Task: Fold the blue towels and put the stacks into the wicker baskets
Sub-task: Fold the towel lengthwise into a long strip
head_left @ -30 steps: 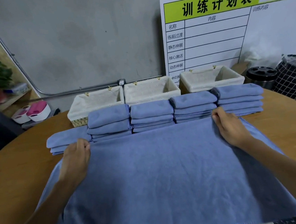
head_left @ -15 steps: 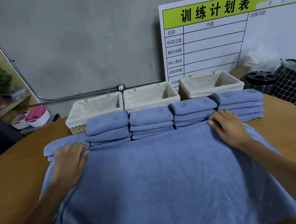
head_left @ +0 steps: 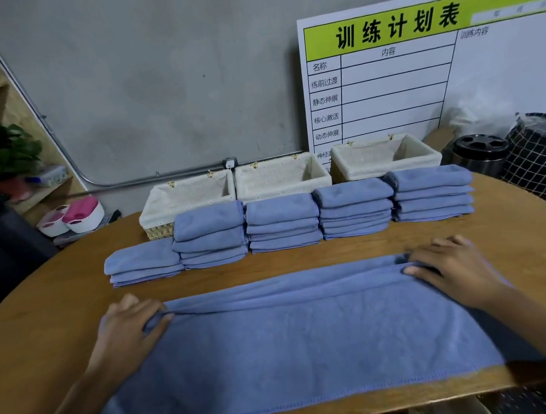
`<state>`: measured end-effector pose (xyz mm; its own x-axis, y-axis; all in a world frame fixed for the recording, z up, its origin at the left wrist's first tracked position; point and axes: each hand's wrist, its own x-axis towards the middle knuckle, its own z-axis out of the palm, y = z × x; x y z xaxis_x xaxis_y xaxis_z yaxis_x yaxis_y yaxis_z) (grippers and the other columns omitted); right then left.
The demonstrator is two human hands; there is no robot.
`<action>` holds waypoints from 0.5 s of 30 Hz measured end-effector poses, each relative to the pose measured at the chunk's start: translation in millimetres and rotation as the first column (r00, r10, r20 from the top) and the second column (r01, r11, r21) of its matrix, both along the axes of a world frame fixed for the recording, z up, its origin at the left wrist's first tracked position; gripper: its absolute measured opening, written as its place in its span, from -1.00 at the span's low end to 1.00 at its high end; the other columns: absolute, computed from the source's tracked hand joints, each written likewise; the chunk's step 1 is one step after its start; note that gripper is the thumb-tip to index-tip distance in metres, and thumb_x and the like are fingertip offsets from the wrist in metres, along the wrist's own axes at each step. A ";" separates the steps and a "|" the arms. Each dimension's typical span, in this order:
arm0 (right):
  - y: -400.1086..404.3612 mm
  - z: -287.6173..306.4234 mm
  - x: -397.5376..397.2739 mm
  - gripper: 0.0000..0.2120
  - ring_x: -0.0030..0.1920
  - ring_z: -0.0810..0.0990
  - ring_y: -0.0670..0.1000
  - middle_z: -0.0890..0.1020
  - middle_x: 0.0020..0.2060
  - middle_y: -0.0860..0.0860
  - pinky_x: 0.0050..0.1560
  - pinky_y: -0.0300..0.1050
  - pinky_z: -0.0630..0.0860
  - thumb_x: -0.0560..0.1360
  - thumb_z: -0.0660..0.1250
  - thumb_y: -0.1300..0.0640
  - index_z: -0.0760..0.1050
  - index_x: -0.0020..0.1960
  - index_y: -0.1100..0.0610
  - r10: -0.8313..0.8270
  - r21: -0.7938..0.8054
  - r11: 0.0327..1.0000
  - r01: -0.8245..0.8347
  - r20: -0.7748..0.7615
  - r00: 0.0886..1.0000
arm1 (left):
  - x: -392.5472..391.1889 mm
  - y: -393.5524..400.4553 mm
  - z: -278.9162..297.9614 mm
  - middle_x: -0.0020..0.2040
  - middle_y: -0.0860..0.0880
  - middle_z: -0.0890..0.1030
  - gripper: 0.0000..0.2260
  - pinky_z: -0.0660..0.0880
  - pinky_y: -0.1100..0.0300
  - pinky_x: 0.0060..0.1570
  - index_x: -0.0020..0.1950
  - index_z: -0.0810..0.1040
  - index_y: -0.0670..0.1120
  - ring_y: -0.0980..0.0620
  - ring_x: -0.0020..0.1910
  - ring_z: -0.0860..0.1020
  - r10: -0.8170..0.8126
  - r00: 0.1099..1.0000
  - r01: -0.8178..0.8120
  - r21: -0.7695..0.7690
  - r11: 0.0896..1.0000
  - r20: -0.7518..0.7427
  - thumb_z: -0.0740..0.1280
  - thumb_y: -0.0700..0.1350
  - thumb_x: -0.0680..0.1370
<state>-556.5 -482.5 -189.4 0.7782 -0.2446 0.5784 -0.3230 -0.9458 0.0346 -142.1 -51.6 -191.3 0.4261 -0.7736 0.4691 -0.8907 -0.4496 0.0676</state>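
The far edge of the towel (head_left: 297, 338), up against the stacks (head_left: 316, 217) a second ago, now sits pulled back toward mid-frame. The left hand (head_left: 128, 331) and right hand (head_left: 454, 271) each pinch a corner between thumb and curled fingers, so the first fold looks underway; baskets (head_left: 282, 176) wait behind.

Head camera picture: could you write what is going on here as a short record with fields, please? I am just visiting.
Activity: a person folds a blue towel on a round wooden table
Left hand: grips the towel's far edge at its left end
Right hand: grips the same edge at its right end
Folded stacks: five in a row behind the towel, the leftmost stack lowest
Wicker baskets: three at the back, for example the middle basket; none holds towels
Background: white planning board leaning on the wall
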 end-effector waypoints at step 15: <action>2.8 25.2 -16.5 -0.57 -0.25 0.49 0.02 0.60 -0.33 -0.12 -0.18 -0.01 0.27 0.57 0.15 -0.21 0.63 -0.23 0.01 0.014 -0.132 0.991 0.007 0.164 0.986 | -25.2 14.0 20.8 -0.26 0.19 0.55 -0.49 0.30 0.07 -0.23 -0.10 0.67 0.07 0.05 -0.26 0.41 -0.085 0.984 0.099 -0.081 0.992 0.156 0.01 0.28 0.65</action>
<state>-573.0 -479.7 -164.2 0.6709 -0.1551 0.7251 -0.3314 -0.9375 0.1062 -167.3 -37.7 -170.4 0.2738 -0.7590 0.5907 -0.9309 -0.3636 -0.0357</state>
